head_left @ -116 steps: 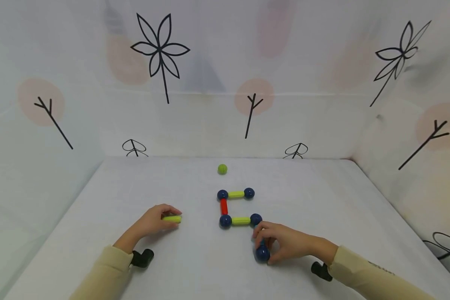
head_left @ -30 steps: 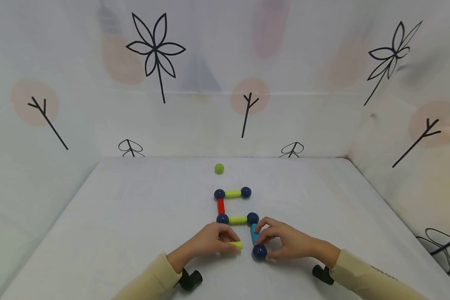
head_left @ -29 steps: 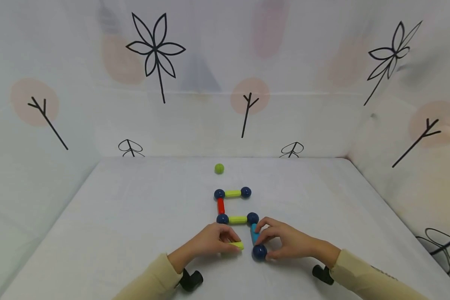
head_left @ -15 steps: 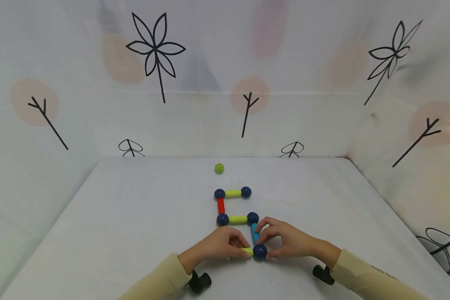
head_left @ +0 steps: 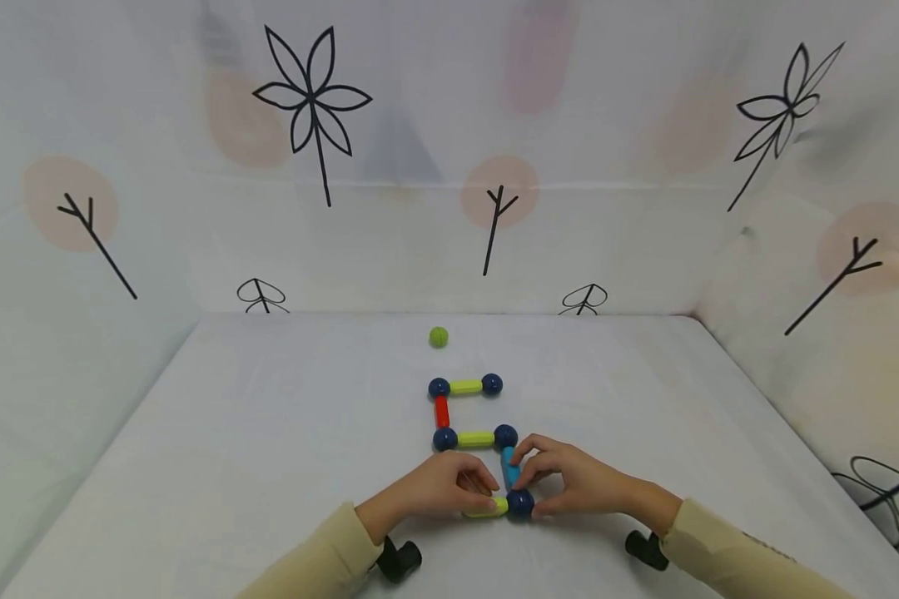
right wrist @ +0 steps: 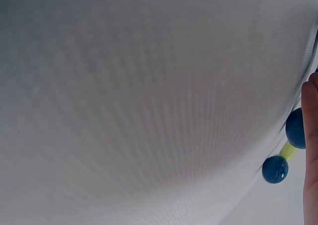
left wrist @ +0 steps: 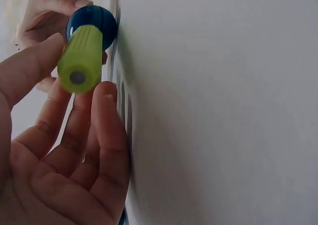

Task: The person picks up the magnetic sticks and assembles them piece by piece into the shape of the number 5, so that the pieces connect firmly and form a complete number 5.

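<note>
My left hand (head_left: 449,487) holds a yellow-green magnetic rod (head_left: 487,508) by thumb and fingers. The rod's far end meets a dark blue ball (head_left: 520,504); its near end, with a grey disc, faces the left wrist view. My right hand (head_left: 580,481) grips that ball, thumb on its right side, fingertips beside the light blue rod (head_left: 509,468). That rod runs up to another ball (head_left: 505,436), from which a yellow-green rod (head_left: 475,438), a ball (head_left: 444,438), a red rod (head_left: 441,413) and a further ball (head_left: 439,388) continue the chain.
The chain's far end is another yellow-green rod (head_left: 465,387) and dark blue ball (head_left: 492,383). A small green ball (head_left: 438,336) lies farther back on the white tabletop (head_left: 270,399). Printed white cloth (head_left: 397,241) hangs behind and at both sides.
My left hand has come rightward with the yellow-green rod, bringing its end to the nearest dark blue ball. My right hand has stayed at that ball and the light blue rod.
</note>
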A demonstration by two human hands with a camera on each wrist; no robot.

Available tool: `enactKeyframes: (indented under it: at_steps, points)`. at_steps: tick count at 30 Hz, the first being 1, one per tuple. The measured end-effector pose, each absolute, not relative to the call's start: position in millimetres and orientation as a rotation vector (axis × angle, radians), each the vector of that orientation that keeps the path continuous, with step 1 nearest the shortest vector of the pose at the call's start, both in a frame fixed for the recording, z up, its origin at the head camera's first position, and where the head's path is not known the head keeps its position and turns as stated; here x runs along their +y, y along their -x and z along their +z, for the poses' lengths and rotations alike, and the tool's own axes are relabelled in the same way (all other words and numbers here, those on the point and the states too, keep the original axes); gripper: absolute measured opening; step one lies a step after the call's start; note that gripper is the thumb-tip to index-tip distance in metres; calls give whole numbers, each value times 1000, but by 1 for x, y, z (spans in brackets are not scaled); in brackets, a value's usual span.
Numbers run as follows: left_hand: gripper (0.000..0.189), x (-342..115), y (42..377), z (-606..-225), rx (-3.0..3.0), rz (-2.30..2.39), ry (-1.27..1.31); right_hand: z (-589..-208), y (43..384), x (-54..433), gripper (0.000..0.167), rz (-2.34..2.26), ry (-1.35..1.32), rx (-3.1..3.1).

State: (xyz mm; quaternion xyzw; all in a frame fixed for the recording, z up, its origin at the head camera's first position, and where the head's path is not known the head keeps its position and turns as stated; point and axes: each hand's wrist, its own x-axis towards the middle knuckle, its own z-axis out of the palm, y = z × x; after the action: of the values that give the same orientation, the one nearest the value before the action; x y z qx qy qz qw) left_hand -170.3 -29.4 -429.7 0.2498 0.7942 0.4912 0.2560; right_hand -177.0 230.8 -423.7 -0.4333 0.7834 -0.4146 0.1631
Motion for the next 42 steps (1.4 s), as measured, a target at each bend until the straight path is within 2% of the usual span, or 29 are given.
enactKeyframes:
  at_steps: [25, 42]
  points:
    - [25, -77, 216, -414, 2439, 1414, -730, -426, 177, 226, 23, -1184, 1196, 2206]
    - [29, -81, 283, -416, 2613, 1483, -419, -421, 176, 230, 23, -1152, 1154, 2240]
